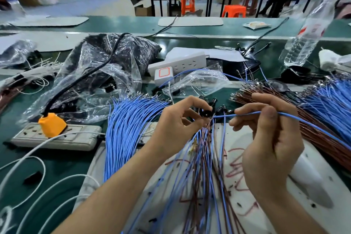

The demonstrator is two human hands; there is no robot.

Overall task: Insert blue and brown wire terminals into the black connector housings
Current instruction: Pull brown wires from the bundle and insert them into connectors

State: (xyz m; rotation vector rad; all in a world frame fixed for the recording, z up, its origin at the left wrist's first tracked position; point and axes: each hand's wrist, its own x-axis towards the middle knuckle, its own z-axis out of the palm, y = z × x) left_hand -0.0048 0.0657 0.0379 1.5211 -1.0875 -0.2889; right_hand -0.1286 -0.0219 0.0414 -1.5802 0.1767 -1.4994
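The person's two bare forearms reach in from the bottom edge over a white work board (235, 138) marked with red scribbles. A sheaf of thin blue and brown wires (205, 157) fans down across this board from the left hand (180, 121). That hand has its thumb and curled fingers pinched round a small black plastic connector housing (207, 113), held just above the board's far edge. The wires in the sheaf run up towards the same grip.

The right hand (271, 138), just beside it, pinches a single blue wire (303, 122) between thumb and forefinger. The wire's near tip points at the housing and lies almost at its mouth. Whether the terminal has entered cannot be told. The rest of this wire trails off to the right.

A few more black housings (220, 109) sit in a cluster right behind the fingertips. To the left lies a thick bundle of loose blue wires (129, 123). To the right lie a bundle of brown wires (322, 144) and, beyond it, a second blue bundle (330, 104).

Farther left, a grey power strip (57, 138) carries an orange plug (52, 124), with white cables (38, 159) looping in front. Behind it lies a crumpled clear plastic bag of black parts (106, 57), and a white power strip (182, 61) lies to the right of the bag. A clear plastic water bottle (303, 40) stands at the far right of the green worktable (133, 24). Orange plastic stools (233, 10) stand on the floor beyond.
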